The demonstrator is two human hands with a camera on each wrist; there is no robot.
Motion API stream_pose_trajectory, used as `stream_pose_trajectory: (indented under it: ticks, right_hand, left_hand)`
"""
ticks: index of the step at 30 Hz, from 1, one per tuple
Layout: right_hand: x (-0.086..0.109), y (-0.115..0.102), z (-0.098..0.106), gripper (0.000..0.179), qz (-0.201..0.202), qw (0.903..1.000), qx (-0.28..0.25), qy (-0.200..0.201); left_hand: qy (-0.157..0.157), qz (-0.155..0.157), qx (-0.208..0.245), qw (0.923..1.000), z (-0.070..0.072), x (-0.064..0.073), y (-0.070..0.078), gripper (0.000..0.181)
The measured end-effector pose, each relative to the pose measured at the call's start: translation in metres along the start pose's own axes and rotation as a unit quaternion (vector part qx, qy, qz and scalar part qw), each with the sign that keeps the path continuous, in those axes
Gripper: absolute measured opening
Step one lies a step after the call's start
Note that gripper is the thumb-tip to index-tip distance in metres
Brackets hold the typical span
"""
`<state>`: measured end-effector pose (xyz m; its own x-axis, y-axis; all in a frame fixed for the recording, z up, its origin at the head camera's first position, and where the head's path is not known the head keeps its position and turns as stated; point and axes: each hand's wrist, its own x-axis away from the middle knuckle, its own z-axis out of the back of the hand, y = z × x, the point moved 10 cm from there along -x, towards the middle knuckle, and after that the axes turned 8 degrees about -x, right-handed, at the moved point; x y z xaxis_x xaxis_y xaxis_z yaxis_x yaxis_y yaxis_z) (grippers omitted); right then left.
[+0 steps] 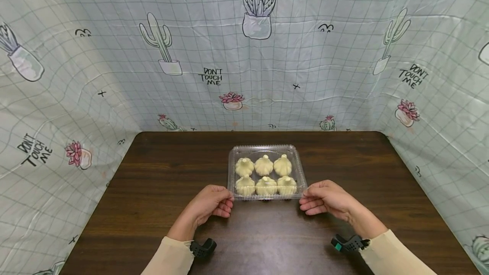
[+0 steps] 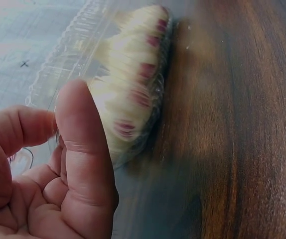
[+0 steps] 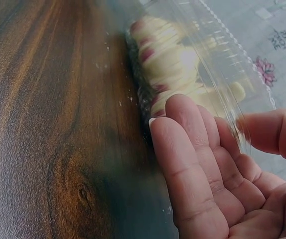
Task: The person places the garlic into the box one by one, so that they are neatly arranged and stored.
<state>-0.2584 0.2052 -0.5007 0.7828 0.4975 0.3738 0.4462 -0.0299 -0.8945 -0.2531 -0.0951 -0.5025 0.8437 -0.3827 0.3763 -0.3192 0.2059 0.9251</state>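
A clear plastic clamshell container [image 1: 268, 172] sits over the middle of the table. Inside, in two rows, are several pale yellow, pleated, bulb-shaped pieces [image 1: 264, 165] with knobbed tops; reddish patches show low on their sides in both wrist views. My left hand [image 1: 212, 203] pinches the container's near left corner between thumb and forefinger. At the near right corner, my right hand [image 1: 324, 199] pinches the rim the same way. The other fingers of both hands are bent beneath the rim, outside the container's front wall.
The dark brown wooden table [image 1: 168, 164] reaches back to a pale gridded curtain [image 1: 290, 67] printed with cacti, which also hangs along both sides. A black band [image 1: 203, 248] is on the left wrist and another black band [image 1: 349, 243] on the right.
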Motion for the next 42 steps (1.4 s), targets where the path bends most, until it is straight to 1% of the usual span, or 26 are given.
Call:
stream_pose_trajectory:
  ticks: [8, 16, 21, 23, 30, 36, 42]
  right_hand:
    - [0.0, 0.0, -0.002, 0.028, 0.003, 0.9999, -0.009, -0.005]
    - [0.001, -0.001, -0.003, 0.027, 0.01, 0.9999, -0.008, -0.012]
    - [0.0, -0.001, -0.003, 0.026, 0.011, 0.9998, -0.01, -0.016]
    - [0.0, -0.001, -0.003, 0.026, 0.012, 0.9998, -0.01, -0.016]
    - [0.002, -0.001, -0.002, 0.025, 0.012, 0.9998, -0.011, -0.015]
    - [0.003, -0.002, -0.002, 0.023, 0.012, 0.9998, -0.008, -0.01]
    - [0.002, -0.001, -0.002, 0.024, 0.01, 0.9999, -0.005, -0.005]
  left_hand:
    - [0.004, -0.006, -0.005, 1.0, 0.002, 0.001, 0.003, 0.02]
    - [0.019, -0.016, -0.009, 0.9997, 0.003, -0.001, 0.005, 0.018]
    - [0.028, -0.015, -0.007, 0.9995, 0.004, -0.001, 0.005, 0.017]
    - [0.025, -0.01, -0.002, 0.9996, 0.004, -0.002, 0.003, 0.017]
    - [-0.006, 0.002, 0.017, 0.9998, -0.001, -0.003, -0.003, 0.019]
    - [-0.012, 0.0, 0.019, 0.9998, -0.002, -0.003, -0.004, 0.02]
    - [-0.01, -0.002, 0.018, 0.9998, -0.002, -0.004, -0.005, 0.017]
